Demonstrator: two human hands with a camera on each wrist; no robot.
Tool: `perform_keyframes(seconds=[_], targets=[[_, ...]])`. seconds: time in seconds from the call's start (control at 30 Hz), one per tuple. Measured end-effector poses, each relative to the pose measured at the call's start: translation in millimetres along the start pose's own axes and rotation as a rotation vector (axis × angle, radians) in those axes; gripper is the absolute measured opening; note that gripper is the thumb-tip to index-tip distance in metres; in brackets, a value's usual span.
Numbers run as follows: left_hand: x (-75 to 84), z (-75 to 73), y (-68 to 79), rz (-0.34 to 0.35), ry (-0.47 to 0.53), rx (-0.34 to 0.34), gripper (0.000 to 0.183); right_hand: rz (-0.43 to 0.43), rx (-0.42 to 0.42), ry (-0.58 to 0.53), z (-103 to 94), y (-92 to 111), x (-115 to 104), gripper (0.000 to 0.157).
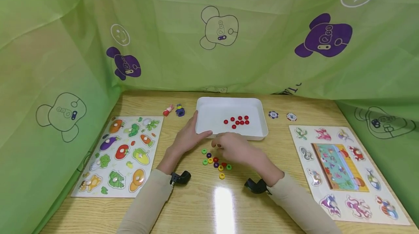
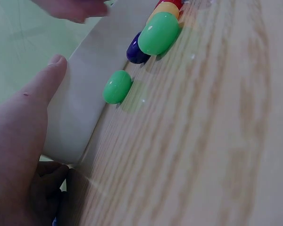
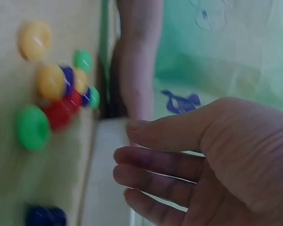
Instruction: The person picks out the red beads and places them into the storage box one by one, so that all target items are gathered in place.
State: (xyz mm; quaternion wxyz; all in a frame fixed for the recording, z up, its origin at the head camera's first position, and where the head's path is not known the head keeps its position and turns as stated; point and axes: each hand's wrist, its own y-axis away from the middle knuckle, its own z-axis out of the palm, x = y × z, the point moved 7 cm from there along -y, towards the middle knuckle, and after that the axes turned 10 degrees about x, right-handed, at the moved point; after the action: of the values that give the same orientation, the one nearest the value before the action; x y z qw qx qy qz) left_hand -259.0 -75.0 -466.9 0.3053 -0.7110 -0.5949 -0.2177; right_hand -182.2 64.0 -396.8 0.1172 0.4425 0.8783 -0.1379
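A white tray point(image 1: 209, 112) holds several small red ring beads point(image 1: 237, 122). My left hand point(image 1: 188, 136) holds its front left corner, thumb along the front and fingers at the left side; in the left wrist view the thumb point(image 2: 52, 77) lies against the tray's wall point(image 2: 80, 103). Just in front of the tray, my right hand point(image 1: 234, 146) hovers with loosely bent fingers. The right wrist view shows nothing between its thumb and fingers point(image 3: 155, 165). Below it on the table lie loose beads: green point(image 1: 228, 167), yellow point(image 1: 221, 176), purple point(image 1: 208, 155) and red point(image 1: 215, 159).
A vegetable puzzle board point(image 1: 111, 172) lies on the left, a sea-animal puzzle board point(image 1: 311, 190) on the right. Two small figures, pink point(image 1: 168, 110) and blue point(image 1: 180, 110), are left of the tray. Two poker chips point(image 1: 273, 114) lie right of it. Green cloth point(image 1: 170, 63) surrounds the table.
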Motion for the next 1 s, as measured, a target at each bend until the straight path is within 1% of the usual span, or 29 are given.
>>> perform_keyframes(seconds=[0.13, 0.3, 0.47, 0.7, 0.8, 0.9, 1.0], targets=[[1.3, -0.7, -0.1, 0.004, 0.004, 0.002, 0.109, -0.071, -0.039, 0.024, 14.6, 4.7, -10.2, 0.011], [0.9, -0.5, 0.5, -0.012, -0.004, 0.004, 0.110, -0.129, -0.018, 0.052, 25.4, 7.8, -15.7, 0.010], [0.3, -0.1, 0.8, -0.015, -0.009, 0.000, 0.111, -0.148, -0.002, 0.084, 28.9, 9.0, -17.3, 0.011], [1.3, -0.8, 0.3, -0.010, -0.012, -0.001, 0.110, -0.132, 0.015, 0.098, 26.0, 8.4, -17.3, 0.007], [1.3, -1.5, 0.9, -0.012, -0.009, 0.000, 0.109, -0.118, 0.021, 0.109, 21.8, 6.7, -15.3, 0.006], [1.8, -1.4, 1.2, 0.003, -0.005, -0.003, 0.107, -0.083, 0.038, 0.111, 12.3, 3.4, -10.7, 0.007], [2.1, -2.5, 1.5, 0.011, -0.005, -0.002, 0.107, -0.048, 0.083, 0.113, -2.4, -2.1, -6.0, 0.010]])
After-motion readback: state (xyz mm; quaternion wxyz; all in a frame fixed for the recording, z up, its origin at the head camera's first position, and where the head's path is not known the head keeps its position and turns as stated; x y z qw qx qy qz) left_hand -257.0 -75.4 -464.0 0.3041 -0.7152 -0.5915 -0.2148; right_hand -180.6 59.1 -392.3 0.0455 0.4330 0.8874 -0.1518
